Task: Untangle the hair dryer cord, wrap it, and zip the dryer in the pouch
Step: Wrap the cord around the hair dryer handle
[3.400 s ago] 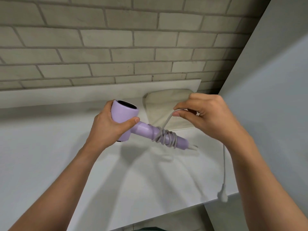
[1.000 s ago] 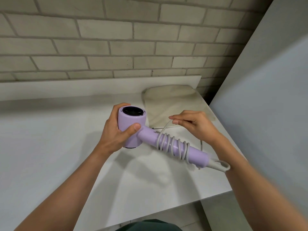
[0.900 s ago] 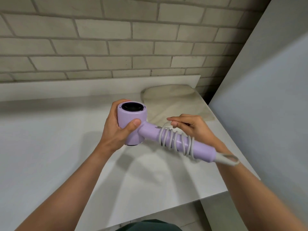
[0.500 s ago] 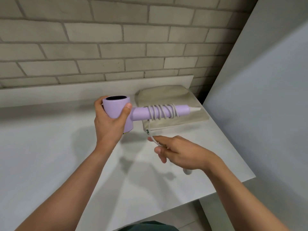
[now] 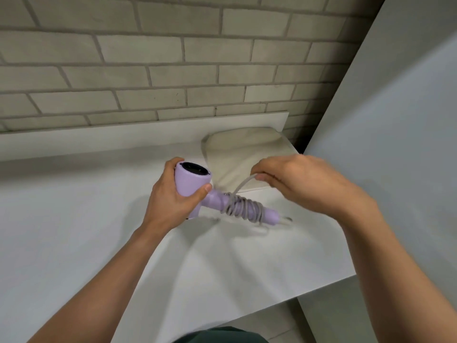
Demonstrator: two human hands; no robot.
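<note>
Gripping the lilac hair dryer [image 5: 191, 183] by its head, your left hand [image 5: 170, 196] holds it above the white counter [image 5: 74, 219], grey cord [image 5: 241, 206] coiled round the handle. Your right hand [image 5: 299, 184] pinches the cord's free length with curled fingers. Behind, the beige pouch [image 5: 243, 148] lies flat, the dryer outside it.

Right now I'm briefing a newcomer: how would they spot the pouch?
Start at the white counter under the brick wall. In its back right corner lies the pouch: flat, cream fabric, unlike the purple hair dryer held before it.
</note>
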